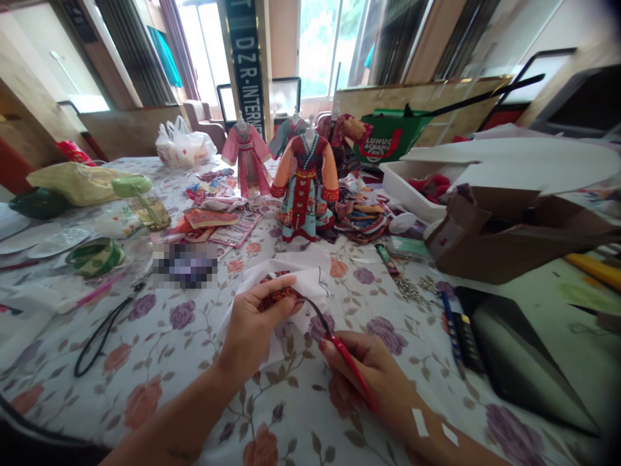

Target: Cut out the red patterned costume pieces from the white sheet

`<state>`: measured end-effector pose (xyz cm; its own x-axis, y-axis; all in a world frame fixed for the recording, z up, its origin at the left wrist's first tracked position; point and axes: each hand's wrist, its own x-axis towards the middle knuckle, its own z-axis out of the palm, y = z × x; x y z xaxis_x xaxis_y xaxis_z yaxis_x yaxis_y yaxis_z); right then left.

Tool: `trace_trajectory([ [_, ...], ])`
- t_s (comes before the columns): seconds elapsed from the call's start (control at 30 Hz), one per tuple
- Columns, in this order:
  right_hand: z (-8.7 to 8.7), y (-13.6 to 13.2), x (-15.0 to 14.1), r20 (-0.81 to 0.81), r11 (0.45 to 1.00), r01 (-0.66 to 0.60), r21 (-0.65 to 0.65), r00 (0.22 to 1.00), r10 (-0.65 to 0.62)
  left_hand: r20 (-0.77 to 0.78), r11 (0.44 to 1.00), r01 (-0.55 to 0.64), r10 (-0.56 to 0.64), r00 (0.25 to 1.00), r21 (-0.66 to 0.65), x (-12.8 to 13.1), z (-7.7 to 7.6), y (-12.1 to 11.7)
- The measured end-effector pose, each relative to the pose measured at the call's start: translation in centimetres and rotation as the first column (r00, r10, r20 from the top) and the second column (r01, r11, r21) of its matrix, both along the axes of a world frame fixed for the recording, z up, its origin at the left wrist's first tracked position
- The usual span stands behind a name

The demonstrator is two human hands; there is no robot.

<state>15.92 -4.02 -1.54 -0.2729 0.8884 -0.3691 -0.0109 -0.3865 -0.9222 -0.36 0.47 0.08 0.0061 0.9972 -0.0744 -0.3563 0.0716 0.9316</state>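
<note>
My left hand (pixel 255 323) pinches a small red and orange patterned piece of fabric (pixel 277 291) between thumb and fingers. White fabric (pixel 310 279) with a dark printed line spreads behind and around it, just above the flowered tablecloth. Wrapped in my right hand (pixel 366 366) is a pair of scissors (pixel 350 369) with red handles. Their dark blades point up and left, and the tips reach the edge of the patterned fabric by my left fingertips. Whether the blades are touching the cloth, I cannot tell. Two white strips stick to my right forearm.
Doll-sized robes on stands, one red and blue (pixel 305 194) and one pink (pixel 246 158), rise beyond my hands among fabric piles (pixel 363 217). At right are a cardboard box (pixel 485 239), a black tablet (pixel 519 356) and pens (pixel 453 333). A green tape roll (pixel 99 257) lies left.
</note>
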Motion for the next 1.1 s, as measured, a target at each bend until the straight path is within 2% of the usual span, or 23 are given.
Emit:
trace_trajectory([
  [0.27, 0.41, -0.21, -0.03, -0.001, 1.0, 0.018, 0.007, 1.0, -0.018, 0.021, 1.0, 0.007, -0.007, 1.0, 0.005, -0.07, 0.12, 0.02],
  [1.1, -0.26, -0.2, 0.21, -0.017, 1.0, -0.01, 0.006, 1.0, 0.01, 0.004, 0.999, 0.045, -0.045, 0.999, 0.023, -0.12, -0.24, 0.0],
])
